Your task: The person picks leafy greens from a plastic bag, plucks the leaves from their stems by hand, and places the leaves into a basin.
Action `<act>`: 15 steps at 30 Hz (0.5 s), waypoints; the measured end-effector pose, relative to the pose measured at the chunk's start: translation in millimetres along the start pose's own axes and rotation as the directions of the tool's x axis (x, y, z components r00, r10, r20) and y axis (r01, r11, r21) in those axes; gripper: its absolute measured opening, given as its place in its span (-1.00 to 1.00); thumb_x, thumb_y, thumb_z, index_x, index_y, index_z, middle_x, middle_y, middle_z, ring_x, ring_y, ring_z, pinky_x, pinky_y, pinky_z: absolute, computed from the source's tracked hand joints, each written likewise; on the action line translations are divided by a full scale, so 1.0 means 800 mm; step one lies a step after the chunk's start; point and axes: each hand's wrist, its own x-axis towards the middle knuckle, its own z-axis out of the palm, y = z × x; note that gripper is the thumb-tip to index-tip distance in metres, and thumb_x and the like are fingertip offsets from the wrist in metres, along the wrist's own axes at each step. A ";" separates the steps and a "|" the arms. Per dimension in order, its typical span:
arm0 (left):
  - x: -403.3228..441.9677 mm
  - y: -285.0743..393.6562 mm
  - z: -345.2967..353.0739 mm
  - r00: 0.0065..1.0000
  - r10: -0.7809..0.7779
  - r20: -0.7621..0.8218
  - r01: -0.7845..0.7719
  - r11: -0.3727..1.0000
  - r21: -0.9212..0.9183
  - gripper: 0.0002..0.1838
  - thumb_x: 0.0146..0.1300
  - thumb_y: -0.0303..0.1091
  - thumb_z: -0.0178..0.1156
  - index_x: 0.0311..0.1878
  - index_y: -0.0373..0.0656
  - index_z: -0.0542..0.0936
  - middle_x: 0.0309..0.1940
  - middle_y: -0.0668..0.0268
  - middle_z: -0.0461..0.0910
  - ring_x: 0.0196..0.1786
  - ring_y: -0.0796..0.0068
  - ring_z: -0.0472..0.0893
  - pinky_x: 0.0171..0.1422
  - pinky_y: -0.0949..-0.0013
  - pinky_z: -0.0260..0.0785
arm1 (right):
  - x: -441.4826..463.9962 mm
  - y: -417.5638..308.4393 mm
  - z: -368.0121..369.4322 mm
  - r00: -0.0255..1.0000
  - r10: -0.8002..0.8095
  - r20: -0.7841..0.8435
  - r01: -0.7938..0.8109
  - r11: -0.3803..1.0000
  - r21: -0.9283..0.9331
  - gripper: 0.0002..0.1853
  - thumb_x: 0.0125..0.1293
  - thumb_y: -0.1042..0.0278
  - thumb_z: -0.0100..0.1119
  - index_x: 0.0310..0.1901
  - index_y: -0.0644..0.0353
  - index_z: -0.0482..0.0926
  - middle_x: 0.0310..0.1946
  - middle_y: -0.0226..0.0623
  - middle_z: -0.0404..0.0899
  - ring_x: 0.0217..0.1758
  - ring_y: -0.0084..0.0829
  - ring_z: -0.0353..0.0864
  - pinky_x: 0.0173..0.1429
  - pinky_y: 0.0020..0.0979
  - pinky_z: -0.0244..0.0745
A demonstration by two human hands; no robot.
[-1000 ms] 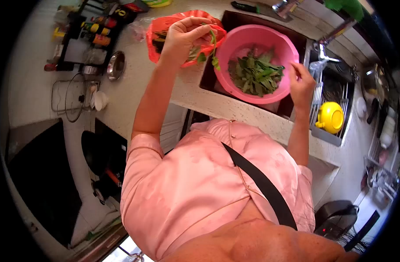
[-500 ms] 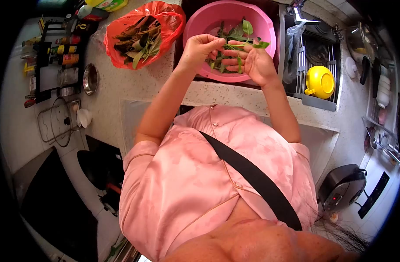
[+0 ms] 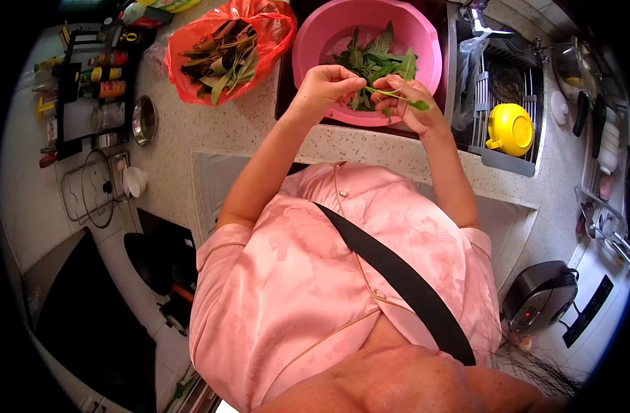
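Observation:
In the head view, my left hand (image 3: 327,89) pinches one end of a leafy green stem (image 3: 378,91) between thumb and fingertips. My right hand (image 3: 413,104) closes on the same stem from the other side, its fingers curled and a leaf hanging out by the palm. Both hands are above the near rim of a pink basin (image 3: 433,65). Inside the basin lies a heap of green leaves (image 3: 377,58). Left of the basin stands an open red plastic bag (image 3: 277,31) with brownish and green leaves and stems (image 3: 225,60) in it.
The basin sits in the sink, beside a drain rack (image 3: 477,89) holding a yellow pot (image 3: 510,129). A faucet (image 3: 477,20) rises behind the rack. A metal bowl (image 3: 144,120) rests on the left counter, and a rice cooker (image 3: 541,296) stands at right.
My right hand's fingers have gone from spread to curled around the stem. Both hands are slightly lower in the view, and more leaves show in the basin.

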 end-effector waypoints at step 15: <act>0.007 -0.030 -0.006 0.993 -0.032 0.112 0.065 0.950 -0.306 -0.84 0.33 -0.33 0.08 -0.33 -0.14 0.35 -0.59 0.34 0.49 -0.53 0.48 0.60 -0.51 0.43 0.53 | 0.014 -0.003 0.020 0.989 -0.133 -0.069 0.111 0.959 -0.260 -0.89 0.22 0.51 -0.01 -0.34 0.30 0.53 -0.49 -0.23 0.59 -0.49 -0.51 0.60 -0.41 -0.49 0.56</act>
